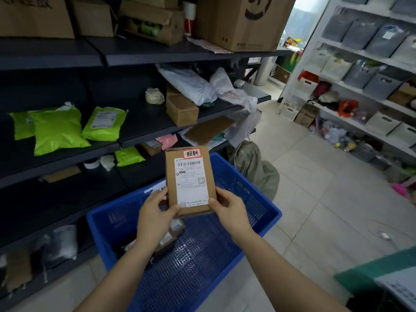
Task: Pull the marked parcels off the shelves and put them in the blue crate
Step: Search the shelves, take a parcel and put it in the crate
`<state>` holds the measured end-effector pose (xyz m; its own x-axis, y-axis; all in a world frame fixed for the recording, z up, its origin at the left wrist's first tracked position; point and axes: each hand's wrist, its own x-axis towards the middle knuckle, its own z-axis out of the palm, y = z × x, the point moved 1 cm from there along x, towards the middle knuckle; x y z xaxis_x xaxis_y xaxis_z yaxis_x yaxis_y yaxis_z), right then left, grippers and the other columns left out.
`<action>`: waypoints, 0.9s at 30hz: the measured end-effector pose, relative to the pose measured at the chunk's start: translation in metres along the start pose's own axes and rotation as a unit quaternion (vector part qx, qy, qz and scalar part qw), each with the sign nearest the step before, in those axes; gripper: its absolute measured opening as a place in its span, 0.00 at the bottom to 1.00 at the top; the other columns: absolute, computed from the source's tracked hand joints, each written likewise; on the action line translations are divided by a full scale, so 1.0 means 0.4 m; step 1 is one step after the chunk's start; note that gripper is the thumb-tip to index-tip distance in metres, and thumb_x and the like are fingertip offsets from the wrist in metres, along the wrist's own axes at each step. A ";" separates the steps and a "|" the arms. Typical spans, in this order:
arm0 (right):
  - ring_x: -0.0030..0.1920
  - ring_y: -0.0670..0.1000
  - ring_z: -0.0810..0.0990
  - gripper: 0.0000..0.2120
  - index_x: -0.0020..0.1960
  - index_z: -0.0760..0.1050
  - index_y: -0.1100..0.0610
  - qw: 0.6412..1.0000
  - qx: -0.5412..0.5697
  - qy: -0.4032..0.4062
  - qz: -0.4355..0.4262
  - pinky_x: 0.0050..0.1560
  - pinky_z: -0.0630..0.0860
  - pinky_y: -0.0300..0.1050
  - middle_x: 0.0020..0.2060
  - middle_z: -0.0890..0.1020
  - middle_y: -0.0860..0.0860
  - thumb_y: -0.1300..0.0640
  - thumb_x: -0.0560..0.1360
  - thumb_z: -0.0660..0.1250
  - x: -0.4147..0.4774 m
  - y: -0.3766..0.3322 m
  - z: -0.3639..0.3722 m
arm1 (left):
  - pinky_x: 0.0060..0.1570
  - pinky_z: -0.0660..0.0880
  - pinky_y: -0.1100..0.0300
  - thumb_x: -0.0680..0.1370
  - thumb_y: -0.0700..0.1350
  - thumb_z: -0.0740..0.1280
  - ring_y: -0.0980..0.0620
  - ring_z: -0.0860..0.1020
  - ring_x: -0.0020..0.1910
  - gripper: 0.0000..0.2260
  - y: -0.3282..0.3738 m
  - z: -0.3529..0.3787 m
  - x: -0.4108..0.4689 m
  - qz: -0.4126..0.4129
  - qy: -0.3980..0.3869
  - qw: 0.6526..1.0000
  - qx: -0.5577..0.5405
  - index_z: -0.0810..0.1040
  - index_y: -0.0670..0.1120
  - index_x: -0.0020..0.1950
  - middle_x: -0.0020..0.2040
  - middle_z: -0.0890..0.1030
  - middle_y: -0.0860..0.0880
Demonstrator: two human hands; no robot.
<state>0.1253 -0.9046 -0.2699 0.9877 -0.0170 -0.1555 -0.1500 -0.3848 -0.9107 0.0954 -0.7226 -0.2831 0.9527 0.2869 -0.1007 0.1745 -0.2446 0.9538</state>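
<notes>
The left hand point(155, 212) and right hand point(229, 210) each grip a lower corner of a cardboard parcel point(171, 176), held upright above the blue crate point(238, 176). Its red-edged sticker point(192, 154) reads 超期. The white shipping label point(191, 190) below shows a barcode point(191, 163) and blurred print.

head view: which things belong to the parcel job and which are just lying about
Job: flat brown cardboard parcel with red-edged sticker, held by left hand and right hand; blue plastic lattice crate.
Lying about: lime-green plastic mailer bags; large brown cardboard carton; grey-green sack.

both hands grip marked parcel point(189, 181), over blue crate point(254, 199)
</notes>
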 end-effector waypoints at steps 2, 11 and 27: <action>0.59 0.46 0.77 0.21 0.69 0.72 0.54 1.000 -0.006 -0.024 -0.002 0.64 0.74 0.46 0.61 0.79 0.47 0.59 0.77 0.68 0.040 0.030 -0.051 | 0.57 0.69 0.61 0.73 0.39 0.73 0.52 0.74 0.58 0.26 0.004 0.068 -0.006 -0.010 0.021 1.000 -0.009 0.71 0.47 0.71 0.62 0.74 0.50; 0.58 0.47 0.79 0.19 0.67 0.75 0.54 0.994 -0.026 -0.102 0.032 0.65 0.74 0.49 0.59 0.81 0.48 0.60 0.76 0.68 0.210 0.171 -0.175 | 0.56 0.68 0.63 0.72 0.38 0.74 0.54 0.73 0.54 0.27 -0.027 0.300 0.031 -0.073 0.064 0.995 0.002 0.72 0.48 0.70 0.55 0.75 0.49; 0.53 0.46 0.80 0.14 0.61 0.78 0.52 0.973 -0.083 -0.198 0.089 0.61 0.76 0.47 0.54 0.82 0.47 0.60 0.76 0.68 0.616 0.401 -0.162 | 0.47 0.69 0.65 0.74 0.38 0.72 0.53 0.76 0.53 0.24 -0.187 0.563 0.319 -0.196 0.087 0.977 0.015 0.73 0.49 0.69 0.57 0.77 0.50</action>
<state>0.3473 -1.0302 -0.4296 0.8471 0.2479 -0.4700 -0.2752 -0.5519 -0.7872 0.2599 -0.8762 -0.4309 0.7550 0.5162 -0.4043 0.5268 -0.1105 0.8428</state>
